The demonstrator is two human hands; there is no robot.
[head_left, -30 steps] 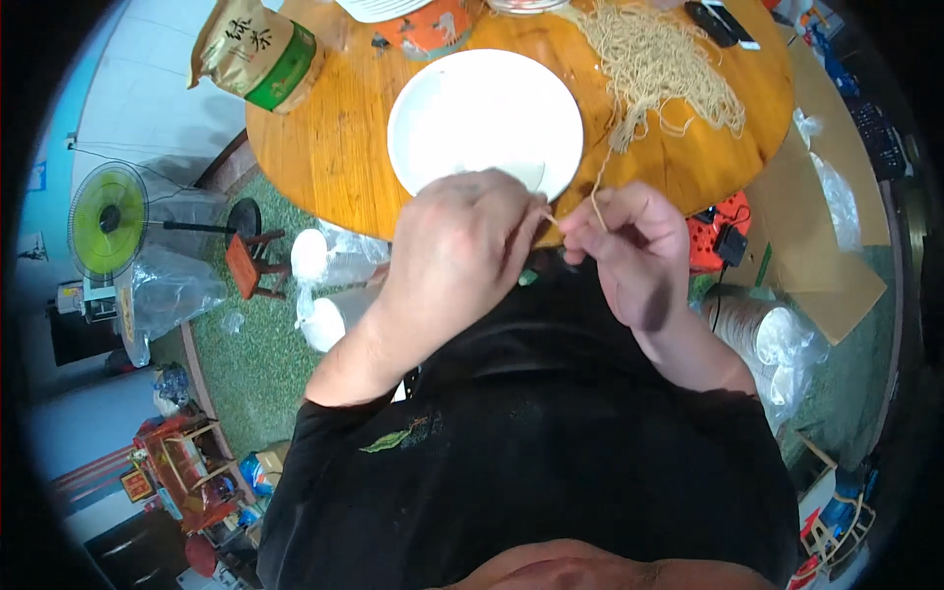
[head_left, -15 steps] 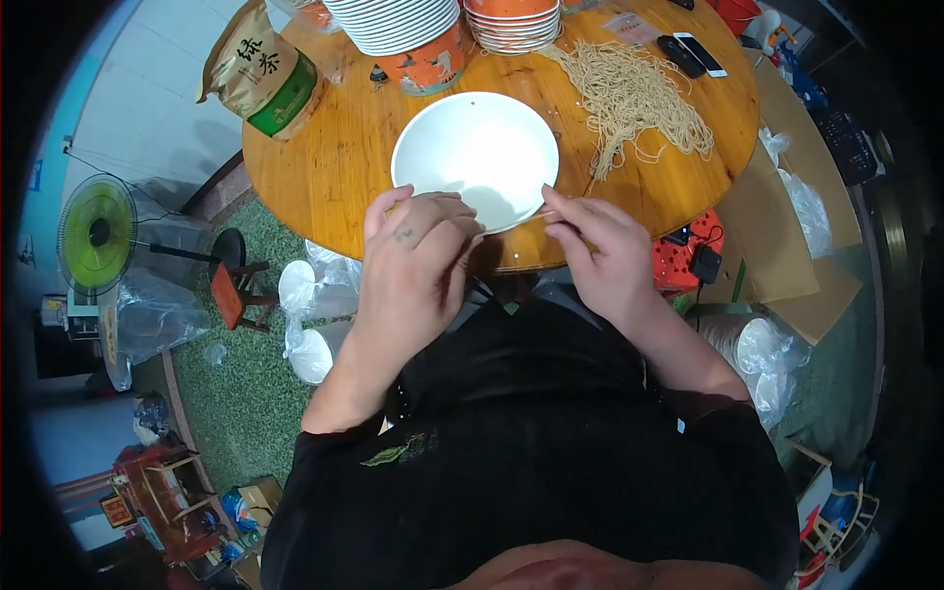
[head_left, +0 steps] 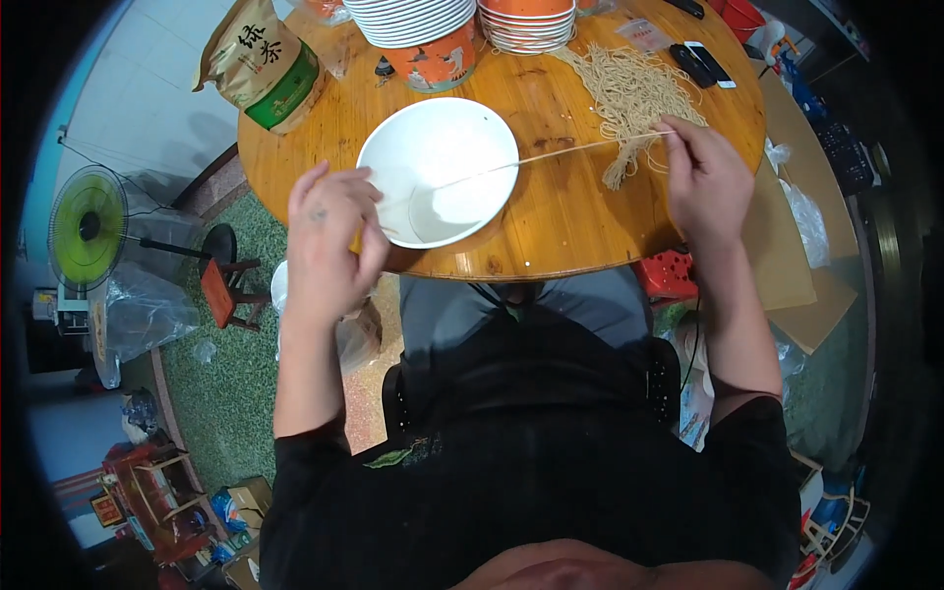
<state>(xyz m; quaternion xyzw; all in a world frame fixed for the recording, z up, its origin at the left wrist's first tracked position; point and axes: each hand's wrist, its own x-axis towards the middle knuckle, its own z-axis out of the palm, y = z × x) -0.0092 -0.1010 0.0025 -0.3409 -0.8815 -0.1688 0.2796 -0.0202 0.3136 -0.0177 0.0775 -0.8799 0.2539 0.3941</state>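
Observation:
A white round paper tub [head_left: 447, 211] sits at the table's near edge, its mouth tilted toward me; a small dark hole shows near its far right rim. My right hand [head_left: 713, 177], to the right of the tub, pinches the end of a tan string [head_left: 570, 150]. The string runs taut leftward across the tub's mouth and grows faint inside it. At the tub's left rim is my left hand [head_left: 334, 231], slightly blurred, fingers bent and thumb apart from them. Behind my right hand lies a loose heap of tan strings [head_left: 639, 93].
Stacked paper tubs [head_left: 428, 54] with orange sides stand at the far side, beside a second stack [head_left: 528, 25]. A tan and green pouch [head_left: 265, 74] is at far left. Two dark devices [head_left: 700, 64] lie far right. Left of the table are a stool [head_left: 221, 292] and a fan [head_left: 88, 226].
My right hand has moved right and away from me, drawing the string out straight. My left hand has shifted left. The tub has moved left and turned.

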